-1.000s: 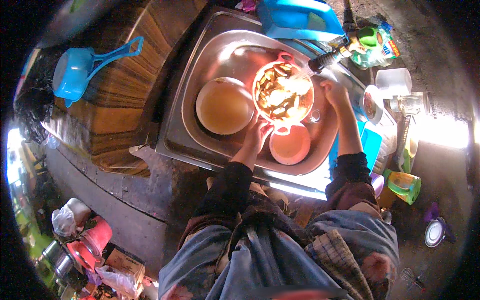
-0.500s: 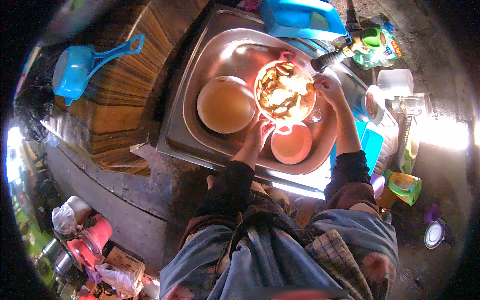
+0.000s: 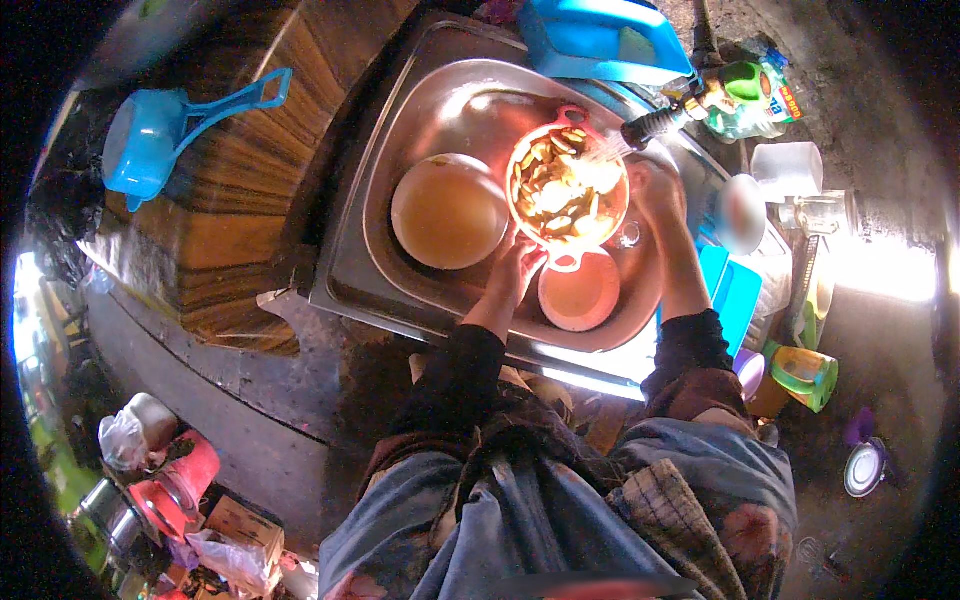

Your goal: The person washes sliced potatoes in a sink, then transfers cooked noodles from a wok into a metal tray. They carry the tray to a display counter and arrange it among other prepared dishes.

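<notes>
A pink two-handled bowl, perhaps a colander (image 3: 567, 263), is held over the steel sink with sliced food pieces (image 3: 556, 190) inside, pale and brownish. Water sprays onto them from a black tap nozzle (image 3: 652, 129). My left hand (image 3: 513, 272) is closed on the near-left rim, beside the lower handle. At the right rim is my right hand (image 3: 657, 190), blurred and washed out by glare, its fingers unclear. To the left sits a round bowl of cloudy brownish liquid (image 3: 450, 212). A smaller pinkish bowl (image 3: 580, 292) stands partly under the colander's near handle.
The steel sink (image 3: 425, 110) has a raised rim. A blue basin (image 3: 600, 40) stands behind it, near a green-capped bottle (image 3: 745, 85). Clear containers (image 3: 787, 170) and a green-and-orange cup (image 3: 803, 375) lie right. A blue dipper (image 3: 145, 150) rests on the wooden surface (image 3: 235, 215).
My right hand has drawn slightly nearer to me along the colander's right side and blurred. The left hand keeps its hold, and the water still sprays.
</notes>
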`<action>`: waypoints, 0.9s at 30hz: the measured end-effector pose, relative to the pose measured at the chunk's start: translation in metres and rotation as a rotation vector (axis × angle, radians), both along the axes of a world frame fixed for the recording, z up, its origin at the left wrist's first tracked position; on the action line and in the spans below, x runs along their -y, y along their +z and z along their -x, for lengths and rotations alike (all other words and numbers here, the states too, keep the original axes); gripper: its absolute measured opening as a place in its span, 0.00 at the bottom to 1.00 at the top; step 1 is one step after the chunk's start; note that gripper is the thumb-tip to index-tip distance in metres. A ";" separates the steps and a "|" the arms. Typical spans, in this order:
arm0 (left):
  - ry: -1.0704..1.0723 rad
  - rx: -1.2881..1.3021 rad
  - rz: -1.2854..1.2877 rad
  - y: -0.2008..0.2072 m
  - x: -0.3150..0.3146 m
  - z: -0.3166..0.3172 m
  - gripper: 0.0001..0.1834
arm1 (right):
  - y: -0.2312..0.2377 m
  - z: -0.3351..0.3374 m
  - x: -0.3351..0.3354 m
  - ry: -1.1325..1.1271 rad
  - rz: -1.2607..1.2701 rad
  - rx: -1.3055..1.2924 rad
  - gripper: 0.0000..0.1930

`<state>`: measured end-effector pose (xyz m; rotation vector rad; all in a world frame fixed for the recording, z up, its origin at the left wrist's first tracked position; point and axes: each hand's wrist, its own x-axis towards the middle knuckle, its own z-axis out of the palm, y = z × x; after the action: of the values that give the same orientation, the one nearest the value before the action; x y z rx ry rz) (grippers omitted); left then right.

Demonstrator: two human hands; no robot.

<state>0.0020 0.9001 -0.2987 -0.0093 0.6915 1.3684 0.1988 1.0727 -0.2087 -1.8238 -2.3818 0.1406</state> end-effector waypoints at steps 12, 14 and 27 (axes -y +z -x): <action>-0.016 -0.001 -0.024 -0.001 0.000 0.001 0.29 | -0.043 0.055 0.025 0.543 0.435 -0.187 0.18; -0.011 0.020 -0.025 -0.003 0.000 0.001 0.29 | -0.025 0.047 0.013 0.462 0.627 -0.227 0.14; -0.006 -0.002 0.024 -0.003 0.000 0.000 0.28 | -0.048 0.067 -0.052 0.305 0.184 -0.191 0.14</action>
<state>0.0022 0.9003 -0.3020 -0.0249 0.7091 1.3545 0.1319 1.1244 -0.2565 -1.4224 -2.5600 0.5564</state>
